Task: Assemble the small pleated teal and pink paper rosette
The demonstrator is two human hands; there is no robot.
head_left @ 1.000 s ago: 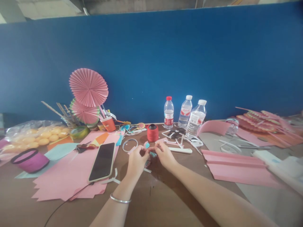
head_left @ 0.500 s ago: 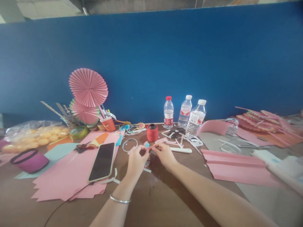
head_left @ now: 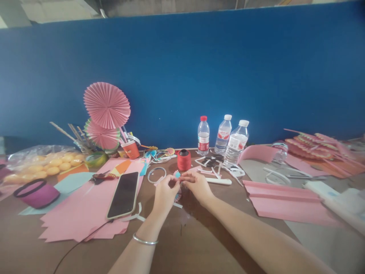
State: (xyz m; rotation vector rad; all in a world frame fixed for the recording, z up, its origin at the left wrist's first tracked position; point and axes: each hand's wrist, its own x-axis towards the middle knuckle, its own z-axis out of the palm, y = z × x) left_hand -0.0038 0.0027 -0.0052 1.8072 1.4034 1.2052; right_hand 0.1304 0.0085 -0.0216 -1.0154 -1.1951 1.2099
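A small pleated paper piece (head_left: 178, 197), pink and blue, is between my two hands, with much of it hidden behind the fingers. My left hand (head_left: 165, 190) is closed, thumb and forefinger pinching the paper. The fingertips of my right hand (head_left: 198, 185) are pressed together against the same piece and meet the left fingertips. A red spool of thread (head_left: 184, 160) stands upright just beyond the hands. Left of it lies a round ring of tape (head_left: 156, 175). A white-handled tool (head_left: 218, 181) lies to the right of my right hand.
A phone (head_left: 123, 195) rests on pink paper sheets (head_left: 82, 213) at left. Bottles (head_left: 203, 136) stand behind, near black scissors (head_left: 214, 160) and paper strips. Folded pink paper (head_left: 285, 199) lies right. Large paper fans (head_left: 107, 105) lean against the blue partition (head_left: 182, 68).
My right fingers have shifted slightly and now curl closer over the left fingertips. The left hand stays nearly still on the paper piece.
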